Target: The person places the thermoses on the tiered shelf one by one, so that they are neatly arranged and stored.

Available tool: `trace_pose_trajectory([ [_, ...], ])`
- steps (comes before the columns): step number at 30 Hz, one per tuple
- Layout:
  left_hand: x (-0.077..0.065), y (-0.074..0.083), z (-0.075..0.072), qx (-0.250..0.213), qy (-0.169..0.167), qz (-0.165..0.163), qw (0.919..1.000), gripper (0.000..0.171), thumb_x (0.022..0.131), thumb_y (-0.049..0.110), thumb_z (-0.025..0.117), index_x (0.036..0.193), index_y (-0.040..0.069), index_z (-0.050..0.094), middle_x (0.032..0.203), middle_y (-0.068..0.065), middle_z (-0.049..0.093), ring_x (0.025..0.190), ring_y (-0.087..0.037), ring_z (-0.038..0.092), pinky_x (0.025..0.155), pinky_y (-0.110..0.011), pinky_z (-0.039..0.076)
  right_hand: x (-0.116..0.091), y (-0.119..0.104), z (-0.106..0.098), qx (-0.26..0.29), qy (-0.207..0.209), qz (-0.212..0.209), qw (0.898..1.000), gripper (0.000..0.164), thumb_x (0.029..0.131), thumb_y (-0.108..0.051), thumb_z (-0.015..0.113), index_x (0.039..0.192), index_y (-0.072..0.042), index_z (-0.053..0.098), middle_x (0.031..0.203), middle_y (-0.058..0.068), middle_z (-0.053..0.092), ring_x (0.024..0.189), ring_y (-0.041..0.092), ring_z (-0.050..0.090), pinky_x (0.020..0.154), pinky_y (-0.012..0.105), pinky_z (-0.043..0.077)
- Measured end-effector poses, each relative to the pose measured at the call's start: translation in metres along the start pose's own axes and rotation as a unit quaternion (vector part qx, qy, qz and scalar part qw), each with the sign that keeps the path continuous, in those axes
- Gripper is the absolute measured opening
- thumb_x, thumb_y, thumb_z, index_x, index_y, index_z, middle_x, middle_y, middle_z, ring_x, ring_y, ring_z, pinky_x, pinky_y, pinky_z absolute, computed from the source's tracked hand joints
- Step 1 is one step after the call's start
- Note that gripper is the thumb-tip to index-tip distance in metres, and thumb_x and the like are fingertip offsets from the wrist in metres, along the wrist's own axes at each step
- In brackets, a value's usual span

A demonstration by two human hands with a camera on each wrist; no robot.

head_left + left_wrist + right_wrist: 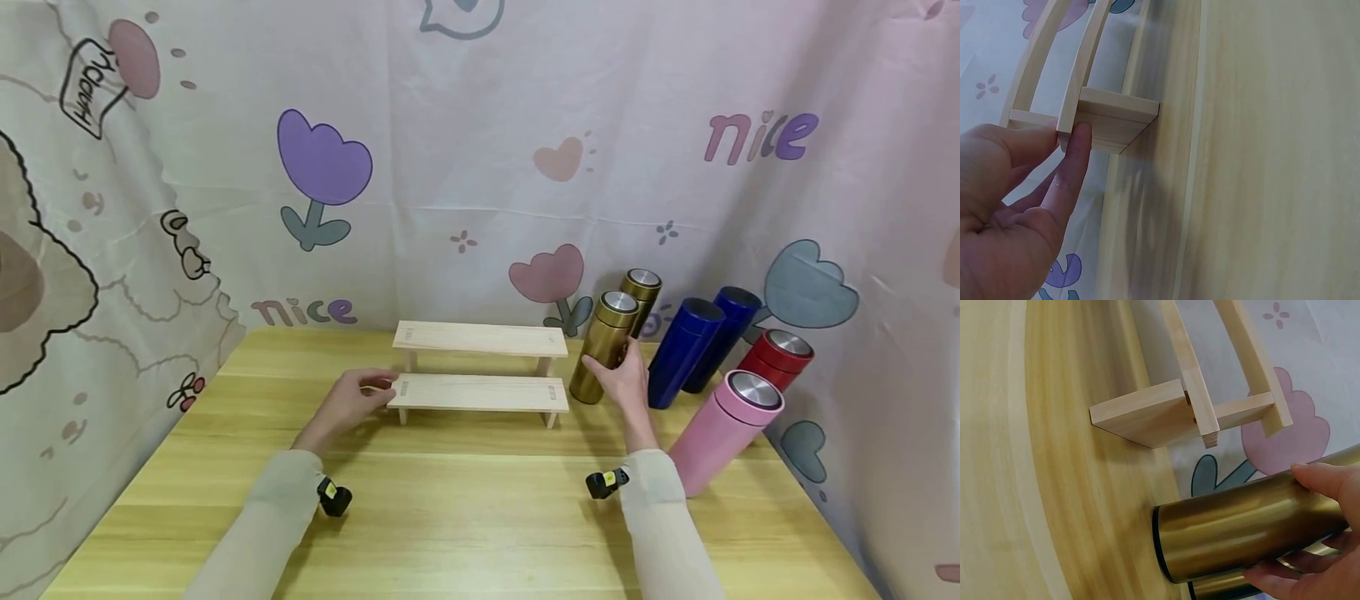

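A two-tier pale wooden display rack (480, 392) stands on the table. At the left end of its lower board, my left hand (358, 396) pinches the edge; the left wrist view has the thumb above and a fingertip (1082, 134) below the board (1072, 94). My right hand (624, 379) holds a gold thermos bottle (600, 354) upright beside the rack's right end. In the right wrist view the thumb lies on one side of the gold bottle (1241, 519) and the fingers on the other. A second gold bottle (642, 292) stands right behind it, partly hidden.
To the right of my right hand stand two blue bottles (684, 354), a red bottle (776, 358) and a pink bottle (723, 433) near the table's right edge. A printed cloth (465, 167) hangs behind the wooden table (480, 517).
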State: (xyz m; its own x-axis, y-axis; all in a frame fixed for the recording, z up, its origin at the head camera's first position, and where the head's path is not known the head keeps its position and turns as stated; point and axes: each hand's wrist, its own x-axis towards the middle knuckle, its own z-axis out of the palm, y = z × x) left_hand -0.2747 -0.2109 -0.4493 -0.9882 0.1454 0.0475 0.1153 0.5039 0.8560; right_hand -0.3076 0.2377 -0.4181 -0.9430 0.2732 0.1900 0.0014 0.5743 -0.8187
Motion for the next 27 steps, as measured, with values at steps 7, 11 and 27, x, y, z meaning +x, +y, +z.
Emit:
trace_pose_trajectory([
  [7,0.0017,-0.0009,0.0005,-0.020,0.003,-0.008,0.9998,0.037,0.100,0.010,0.066,0.135,-0.002,0.065,0.126,-0.027,0.067,0.098,-0.023,0.072,0.083,-0.034,0.064,0.0022,0.0020,0.0006,0.005,0.007,-0.015,1.000,0.084,0.091,-0.029,0.077,0.156,-0.002,0.031,0.154,0.029,0.047,0.139,0.044,0.050,0.116,0.057,0.044],
  [11,0.0016,-0.0017,-0.0008,-0.024,0.006,-0.003,0.9997,0.036,0.100,0.008,0.066,0.134,-0.003,0.065,0.125,-0.027,0.067,0.099,-0.024,0.072,0.080,-0.028,0.063,0.0036,0.0006,0.0022,0.005,0.012,-0.015,1.000,0.083,0.091,-0.028,0.078,0.156,-0.002,0.032,0.153,0.029,0.048,0.138,0.044,0.050,0.116,0.057,0.044],
  [27,0.0006,-0.0022,0.0032,-0.048,0.008,-0.021,0.9986,0.038,0.100,0.009,0.067,0.136,-0.003,0.064,0.131,-0.028,0.065,0.100,-0.023,0.071,0.082,-0.031,0.064,-0.0011,-0.0072,0.0003,-0.020,0.020,-0.007,1.000,0.079,0.092,-0.025,0.077,0.153,0.000,0.034,0.150,0.028,0.051,0.136,0.045,0.051,0.116,0.058,0.042],
])
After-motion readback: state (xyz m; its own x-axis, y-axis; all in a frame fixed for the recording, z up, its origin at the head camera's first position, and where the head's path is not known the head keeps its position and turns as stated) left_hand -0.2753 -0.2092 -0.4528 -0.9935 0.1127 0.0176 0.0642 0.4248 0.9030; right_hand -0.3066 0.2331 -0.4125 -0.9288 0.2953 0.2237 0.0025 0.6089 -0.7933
